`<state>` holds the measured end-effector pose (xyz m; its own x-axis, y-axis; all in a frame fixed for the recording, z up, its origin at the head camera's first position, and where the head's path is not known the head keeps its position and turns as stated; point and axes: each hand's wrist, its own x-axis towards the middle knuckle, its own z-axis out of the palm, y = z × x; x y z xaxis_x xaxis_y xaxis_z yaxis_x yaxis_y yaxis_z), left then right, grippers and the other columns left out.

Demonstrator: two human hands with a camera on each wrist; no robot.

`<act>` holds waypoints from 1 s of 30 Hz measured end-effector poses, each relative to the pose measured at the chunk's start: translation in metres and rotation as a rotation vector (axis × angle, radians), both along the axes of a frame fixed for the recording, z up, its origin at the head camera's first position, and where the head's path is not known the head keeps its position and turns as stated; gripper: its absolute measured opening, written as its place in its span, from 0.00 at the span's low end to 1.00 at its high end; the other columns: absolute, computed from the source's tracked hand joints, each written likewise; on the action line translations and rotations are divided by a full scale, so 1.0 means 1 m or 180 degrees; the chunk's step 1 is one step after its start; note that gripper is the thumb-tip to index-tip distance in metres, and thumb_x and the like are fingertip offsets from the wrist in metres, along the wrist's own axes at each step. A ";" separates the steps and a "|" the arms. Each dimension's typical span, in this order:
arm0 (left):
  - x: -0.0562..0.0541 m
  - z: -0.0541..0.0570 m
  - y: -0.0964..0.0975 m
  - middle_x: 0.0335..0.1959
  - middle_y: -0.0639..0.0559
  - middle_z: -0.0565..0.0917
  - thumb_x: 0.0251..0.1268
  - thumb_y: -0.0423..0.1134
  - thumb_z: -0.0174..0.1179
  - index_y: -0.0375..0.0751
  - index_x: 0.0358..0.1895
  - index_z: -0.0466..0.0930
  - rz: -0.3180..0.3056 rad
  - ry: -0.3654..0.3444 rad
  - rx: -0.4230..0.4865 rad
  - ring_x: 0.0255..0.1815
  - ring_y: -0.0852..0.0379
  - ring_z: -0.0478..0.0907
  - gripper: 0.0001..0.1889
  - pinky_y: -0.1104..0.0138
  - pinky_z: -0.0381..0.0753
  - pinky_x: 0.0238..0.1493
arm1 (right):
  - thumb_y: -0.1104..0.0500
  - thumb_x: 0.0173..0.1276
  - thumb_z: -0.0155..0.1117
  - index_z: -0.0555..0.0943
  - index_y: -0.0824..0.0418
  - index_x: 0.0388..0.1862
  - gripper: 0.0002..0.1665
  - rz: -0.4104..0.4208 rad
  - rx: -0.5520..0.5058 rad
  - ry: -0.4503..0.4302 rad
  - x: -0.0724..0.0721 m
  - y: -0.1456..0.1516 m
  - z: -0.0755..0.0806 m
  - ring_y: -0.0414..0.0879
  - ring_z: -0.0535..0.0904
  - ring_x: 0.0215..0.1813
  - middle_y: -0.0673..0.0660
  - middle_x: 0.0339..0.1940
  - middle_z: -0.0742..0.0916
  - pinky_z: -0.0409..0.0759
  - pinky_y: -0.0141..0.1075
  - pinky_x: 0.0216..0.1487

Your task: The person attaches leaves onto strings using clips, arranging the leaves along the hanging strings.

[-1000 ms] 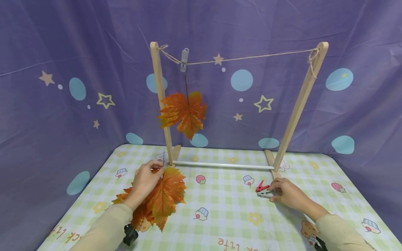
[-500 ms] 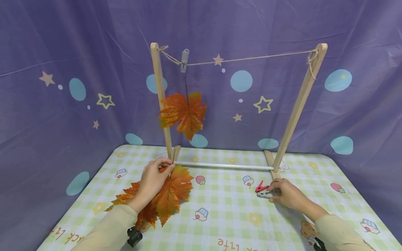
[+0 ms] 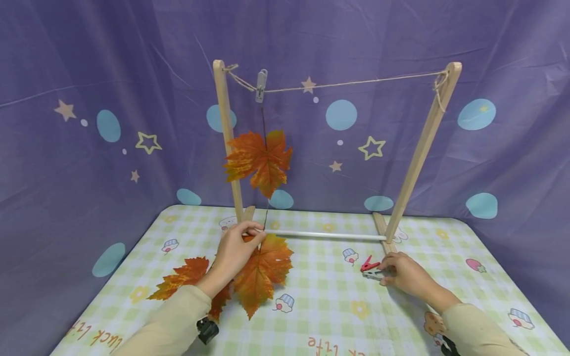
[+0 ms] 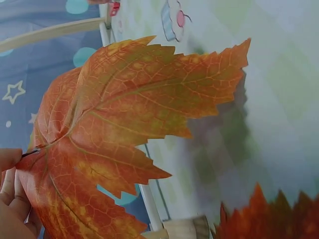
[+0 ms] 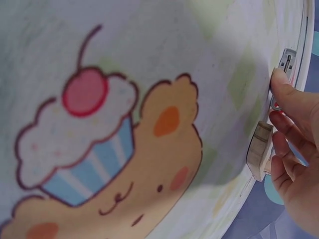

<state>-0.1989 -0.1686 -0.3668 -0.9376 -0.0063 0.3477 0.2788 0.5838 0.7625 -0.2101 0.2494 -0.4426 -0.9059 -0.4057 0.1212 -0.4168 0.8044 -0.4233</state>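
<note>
In the head view my left hand pinches the thin stem of an orange maple leaf, which hangs below the fingers. The left wrist view shows the leaf blade close up, its shadow on the cloth. Another orange leaf lies on the table, partly behind my left forearm. My right hand grips a grey clothespin between thumb and fingers, low at the table, and a red clothespin sits right beside it. A third leaf hangs by its stem from a grey clothespin on the string.
The string runs between a left wooden post and a right wooden post. A white rod joins their feet. Checked cloth covers the table, and a purple curtain stands behind.
My left hand has moved right with the maple leaf, away from the leaf on the table. The right hand stays at the grey clothespin.
</note>
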 end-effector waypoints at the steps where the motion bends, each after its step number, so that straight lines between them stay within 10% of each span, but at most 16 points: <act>1: 0.000 0.000 0.002 0.33 0.59 0.84 0.66 0.41 0.67 0.49 0.44 0.86 -0.0004 0.0006 0.0035 0.39 0.58 0.78 0.06 0.61 0.73 0.41 | 0.59 0.50 0.81 0.87 0.59 0.37 0.15 0.0001 0.0011 0.0001 0.000 0.000 0.000 0.41 0.72 0.36 0.48 0.37 0.83 0.75 0.37 0.35; 30: -0.022 0.029 0.049 0.34 0.59 0.83 0.67 0.44 0.66 0.50 0.44 0.84 -0.0135 0.0480 0.0446 0.41 0.58 0.73 0.07 0.60 0.71 0.41 | 0.58 0.49 0.82 0.88 0.58 0.36 0.15 -0.0067 0.0023 0.0000 0.000 -0.001 0.000 0.41 0.72 0.36 0.48 0.37 0.84 0.75 0.38 0.36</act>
<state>-0.2206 -0.1197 -0.3379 -0.8755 -0.0262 0.4825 0.4179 0.4605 0.7832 -0.2104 0.2484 -0.4422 -0.9142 -0.3875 0.1184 -0.3999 0.8160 -0.4174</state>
